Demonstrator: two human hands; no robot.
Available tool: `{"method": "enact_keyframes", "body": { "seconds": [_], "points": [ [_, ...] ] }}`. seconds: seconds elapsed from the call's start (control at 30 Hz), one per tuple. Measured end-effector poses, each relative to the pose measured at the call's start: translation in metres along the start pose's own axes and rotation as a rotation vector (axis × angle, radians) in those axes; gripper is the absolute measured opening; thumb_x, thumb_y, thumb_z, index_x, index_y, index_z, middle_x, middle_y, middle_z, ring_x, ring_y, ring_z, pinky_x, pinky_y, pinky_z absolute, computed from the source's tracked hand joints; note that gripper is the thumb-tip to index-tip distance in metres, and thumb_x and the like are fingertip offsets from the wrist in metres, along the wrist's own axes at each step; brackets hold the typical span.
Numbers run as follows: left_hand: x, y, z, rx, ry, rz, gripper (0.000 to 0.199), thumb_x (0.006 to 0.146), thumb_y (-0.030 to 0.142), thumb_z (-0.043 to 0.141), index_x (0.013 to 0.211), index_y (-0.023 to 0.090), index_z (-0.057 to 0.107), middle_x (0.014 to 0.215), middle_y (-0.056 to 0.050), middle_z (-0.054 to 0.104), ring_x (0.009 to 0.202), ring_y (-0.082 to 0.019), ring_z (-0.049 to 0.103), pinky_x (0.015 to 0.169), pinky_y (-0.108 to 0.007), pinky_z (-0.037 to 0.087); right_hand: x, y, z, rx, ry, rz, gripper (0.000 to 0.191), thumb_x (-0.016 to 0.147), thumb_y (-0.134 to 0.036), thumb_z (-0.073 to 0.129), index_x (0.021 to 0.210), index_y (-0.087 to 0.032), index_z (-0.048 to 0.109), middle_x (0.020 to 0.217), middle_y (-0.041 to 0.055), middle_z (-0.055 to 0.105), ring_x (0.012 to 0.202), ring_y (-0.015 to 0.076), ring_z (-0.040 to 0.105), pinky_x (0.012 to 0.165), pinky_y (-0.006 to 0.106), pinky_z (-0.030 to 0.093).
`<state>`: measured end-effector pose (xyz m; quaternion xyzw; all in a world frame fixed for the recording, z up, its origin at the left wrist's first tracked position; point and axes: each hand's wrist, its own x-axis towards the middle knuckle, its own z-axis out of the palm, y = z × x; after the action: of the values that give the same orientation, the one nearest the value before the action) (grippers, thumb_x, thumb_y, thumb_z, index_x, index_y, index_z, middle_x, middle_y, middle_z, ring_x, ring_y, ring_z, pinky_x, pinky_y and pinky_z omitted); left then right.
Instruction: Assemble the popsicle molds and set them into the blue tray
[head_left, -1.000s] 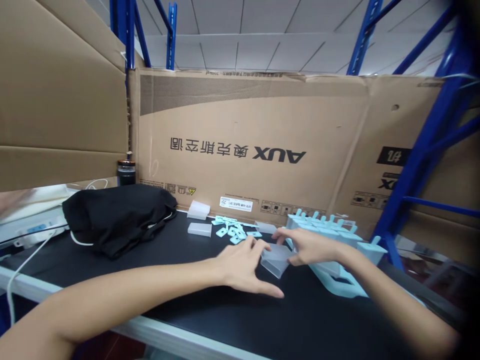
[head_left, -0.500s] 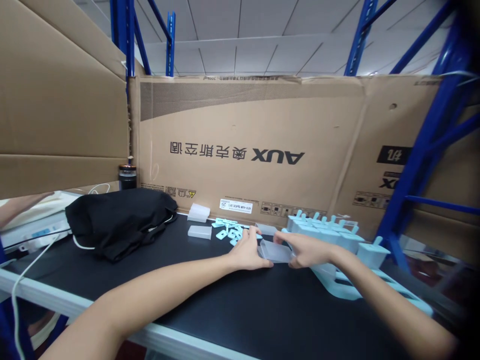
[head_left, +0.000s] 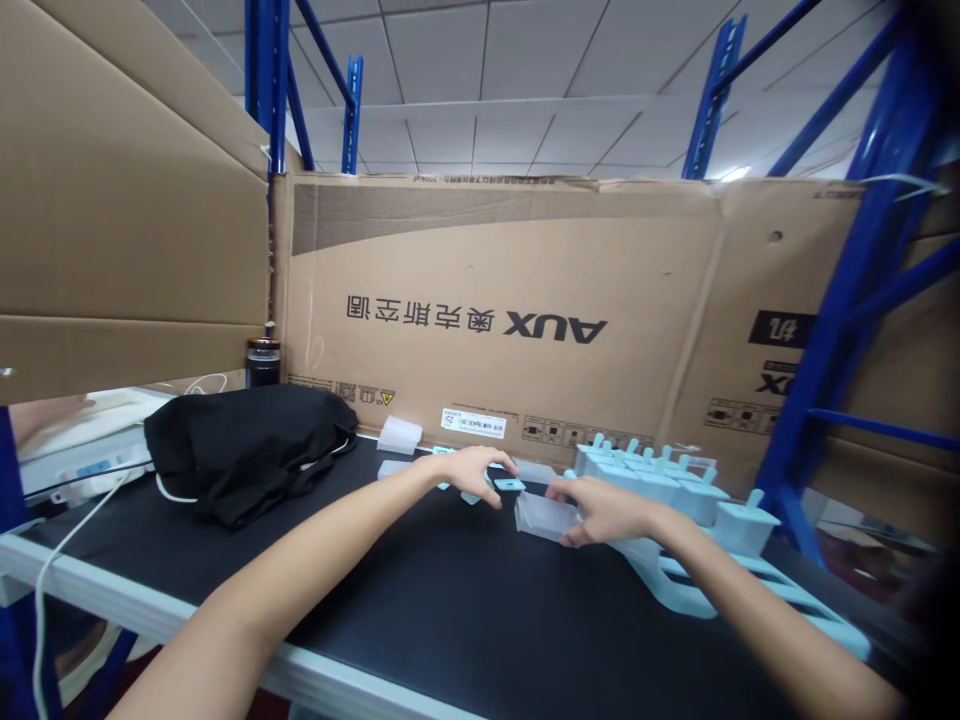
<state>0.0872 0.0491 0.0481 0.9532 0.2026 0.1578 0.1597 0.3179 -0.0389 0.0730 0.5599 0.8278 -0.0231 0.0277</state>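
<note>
My right hand (head_left: 604, 510) grips the right end of a translucent white box (head_left: 545, 517) on the black surface. To its left, my left hand (head_left: 474, 472) has thumb and fingers apart, off the box, above small light-blue pieces. One flat blue piece (head_left: 509, 484) lies just right of its fingertips; whether it touches them is unclear. More blue pieces (head_left: 444, 452) are partly hidden behind my left hand. Another translucent piece (head_left: 535, 472) lies behind the box. Two translucent pieces are farther left, one at the back (head_left: 400, 436) and one partly covered by my left forearm (head_left: 391, 468).
At the right stand light-blue molds with upright sticks (head_left: 651, 478) and a slotted light-blue rack (head_left: 806, 600). A black cloth (head_left: 247, 445) lies at the left, near a dark jar (head_left: 262, 362). Cardboard (head_left: 480, 260) rises behind the black tabletop (head_left: 480, 620).
My left hand has let go of the translucent box and moved left and up over the blue pieces. My right hand still holds the box. The camera view has shifted slightly.
</note>
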Motion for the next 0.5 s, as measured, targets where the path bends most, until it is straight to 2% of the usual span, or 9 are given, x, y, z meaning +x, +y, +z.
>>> {"method": "enact_keyframes", "body": {
  "seconds": [0.07, 0.17, 0.3, 0.43, 0.5],
  "points": [
    [0.004, -0.005, -0.002, 0.102, -0.045, -0.047, 0.044, 0.072, 0.028, 0.063, 0.115, 0.023, 0.058, 0.122, -0.003, 0.058, 0.112, -0.023, 0.055, 0.093, -0.034, 0.043, 0.000, 0.002, -0.001, -0.025, -0.009, 0.013, 0.047, 0.057, -0.039, 0.067, 0.098, -0.018, 0.057, 0.093, 0.0066, 0.060, 0.086, 0.0237, 0.054, 0.068, 0.030, 0.039],
    [0.009, -0.009, 0.011, 0.289, -0.070, -0.084, 0.036, 0.081, 0.031, 0.051, 0.115, 0.023, 0.059, 0.121, -0.005, 0.060, 0.111, -0.024, 0.056, 0.094, -0.036, 0.043, -0.002, 0.004, -0.003, -0.040, -0.027, 0.036, 0.048, 0.055, -0.037, 0.067, 0.097, -0.017, 0.057, 0.093, 0.0073, 0.060, 0.083, 0.0235, 0.055, 0.065, 0.029, 0.039],
    [0.006, -0.012, 0.028, 0.448, -0.014, -0.120, 0.036, 0.087, 0.042, 0.042, 0.114, 0.024, 0.058, 0.120, -0.006, 0.060, 0.112, -0.026, 0.054, 0.095, -0.041, 0.040, -0.002, 0.004, -0.006, -0.098, -0.041, 0.083, 0.050, 0.054, -0.034, 0.066, 0.100, -0.016, 0.057, 0.094, 0.0092, 0.060, 0.083, 0.0248, 0.055, 0.065, 0.030, 0.038],
    [0.009, -0.019, 0.030, 0.506, 0.082, -0.138, 0.045, 0.085, 0.055, 0.040, 0.106, 0.019, 0.058, 0.118, -0.010, 0.058, 0.115, -0.027, 0.050, 0.098, -0.042, 0.036, 0.002, 0.004, -0.007, -0.130, -0.068, 0.114, 0.052, 0.053, -0.033, 0.067, 0.101, -0.016, 0.056, 0.094, 0.0096, 0.058, 0.084, 0.0258, 0.055, 0.063, 0.030, 0.036],
    [0.017, -0.022, 0.029, 0.502, 0.057, -0.179, 0.047, 0.084, 0.058, 0.040, 0.105, 0.019, 0.056, 0.119, -0.010, 0.058, 0.117, -0.026, 0.048, 0.100, -0.041, 0.034, 0.005, 0.004, -0.007, -0.141, -0.078, 0.126, 0.053, 0.051, -0.033, 0.068, 0.100, -0.016, 0.056, 0.093, 0.0087, 0.058, 0.083, 0.0255, 0.055, 0.061, 0.029, 0.035]
  ]
}}
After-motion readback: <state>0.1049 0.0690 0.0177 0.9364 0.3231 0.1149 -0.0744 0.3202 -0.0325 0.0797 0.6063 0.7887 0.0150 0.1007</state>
